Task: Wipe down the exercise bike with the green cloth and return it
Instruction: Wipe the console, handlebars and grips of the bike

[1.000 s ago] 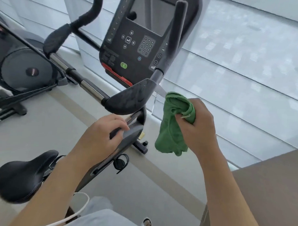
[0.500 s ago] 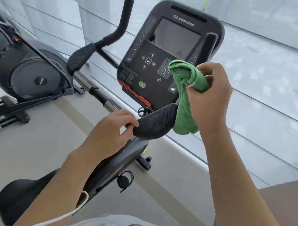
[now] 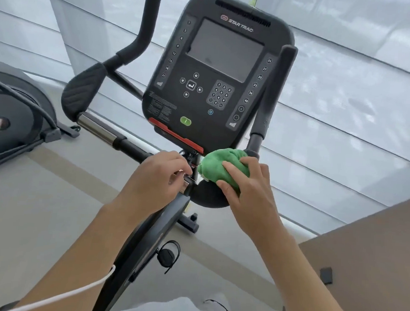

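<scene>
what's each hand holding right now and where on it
The right hand has the bunched green cloth under its palm and fingers, pressed on the right elbow pad. The left hand grips the bike frame below the console.

A second machine (image 3: 12, 116) is standing far left of the fingers. A white cable (image 3: 62, 295) is trailing below them. A brown tabletop (image 3: 369, 265) is sitting lower right.

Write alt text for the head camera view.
The right hand presses a bunched green cloth onto the exercise bike's right elbow pad, below the console. The left hand grips the frame beside it.
</scene>
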Tool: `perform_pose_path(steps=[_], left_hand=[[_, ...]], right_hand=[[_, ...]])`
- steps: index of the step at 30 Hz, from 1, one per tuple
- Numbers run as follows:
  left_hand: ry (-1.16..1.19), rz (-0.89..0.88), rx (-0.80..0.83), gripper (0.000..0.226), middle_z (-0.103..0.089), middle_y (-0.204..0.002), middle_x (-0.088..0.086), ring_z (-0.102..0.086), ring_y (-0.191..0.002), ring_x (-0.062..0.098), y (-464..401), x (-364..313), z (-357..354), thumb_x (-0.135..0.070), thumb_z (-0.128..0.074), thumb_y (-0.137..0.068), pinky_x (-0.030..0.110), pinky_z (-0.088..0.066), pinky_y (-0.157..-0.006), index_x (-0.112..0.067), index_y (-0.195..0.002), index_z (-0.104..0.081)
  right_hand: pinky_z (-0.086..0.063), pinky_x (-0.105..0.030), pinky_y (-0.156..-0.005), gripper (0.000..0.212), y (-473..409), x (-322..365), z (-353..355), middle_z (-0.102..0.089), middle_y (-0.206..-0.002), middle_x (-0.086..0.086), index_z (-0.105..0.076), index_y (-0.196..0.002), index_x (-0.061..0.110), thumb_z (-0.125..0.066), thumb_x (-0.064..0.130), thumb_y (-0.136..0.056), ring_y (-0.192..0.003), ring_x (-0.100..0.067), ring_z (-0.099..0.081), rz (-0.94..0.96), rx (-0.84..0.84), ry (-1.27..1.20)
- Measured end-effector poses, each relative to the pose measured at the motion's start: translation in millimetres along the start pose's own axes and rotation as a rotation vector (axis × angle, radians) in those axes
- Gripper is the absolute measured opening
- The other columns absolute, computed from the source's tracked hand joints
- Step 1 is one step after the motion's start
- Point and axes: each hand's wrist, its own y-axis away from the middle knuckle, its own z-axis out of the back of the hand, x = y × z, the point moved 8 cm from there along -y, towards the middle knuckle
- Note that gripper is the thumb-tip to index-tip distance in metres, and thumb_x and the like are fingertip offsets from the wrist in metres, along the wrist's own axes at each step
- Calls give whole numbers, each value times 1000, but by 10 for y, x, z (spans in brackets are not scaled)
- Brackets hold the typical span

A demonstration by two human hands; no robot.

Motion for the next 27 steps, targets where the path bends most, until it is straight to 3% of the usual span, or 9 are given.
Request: perform_pose_path(steps=[4,6,9,13,19,24,27], left_hand=[[2,-1,-13,19,-71,-96,-10,-64,-89,17,-142,163,-144,-15,-56,-91,44,-55,-83,-19,-96,-74],[-40,35,-71,19,-70,-83,-11,-62,-75,16,-148,196,-208,-15,-55,-89,41,-51,-83,-21,-90,-73],[-112,78,-170,23,-62,-65,-10,-52,-58,16,-123,158,-233,-14,-51,-85,29,-33,-80,-22,-77,-71],[-192,119,-137,24,-62,-66,-8,-52,-61,19,-145,208,-305,-16,-47,-86,34,-34,-81,-23,-79,-70],[-235,131,-87,21,-57,-64,-6,-51,-63,21,-137,177,-305,-16,-50,-88,38,-36,-82,-22,-75,-64],[-151,154,29,24,-57,-72,-8,-53,-76,20,-70,305,-334,-31,-40,-95,40,-45,-84,-30,-86,-62],[-68,189,68,21,-61,-79,-12,-55,-85,21,-72,394,-352,-35,-37,-95,44,-47,-88,-37,-94,-57]], right_hand=[[-55,-30,-79,48,239,188,-47,-47,-118,7,-63,-135,22,-75,42,-93,-105,-17,-50,26,-35,43],[-48,-23,-64,40,214,195,-64,-49,-109,9,-66,-125,24,-74,45,-92,-96,-14,-54,2,-90,72],[-38,-21,-54,28,-50,126,-11,-51,-91,11,-68,-99,22,-77,47,-90,-70,-13,-52,-17,-185,124],[-36,-28,-57,31,-527,-143,133,-50,-77,7,-62,-84,22,-80,47,-86,-60,-21,-48,-190,-239,89],[-46,-35,-58,38,-698,-144,137,-52,-72,0,-52,-77,20,-72,50,-87,-63,-28,-51,-212,-211,129],[-37,-33,-61,34,-435,43,90,-55,-72,2,-56,-81,17,-72,45,-91,-65,-28,-51,-248,-217,104],[-44,-32,-54,37,67,274,-52,-52,-67,7,-50,-75,21,-76,42,-90,-58,-21,-49,-238,-225,8]])
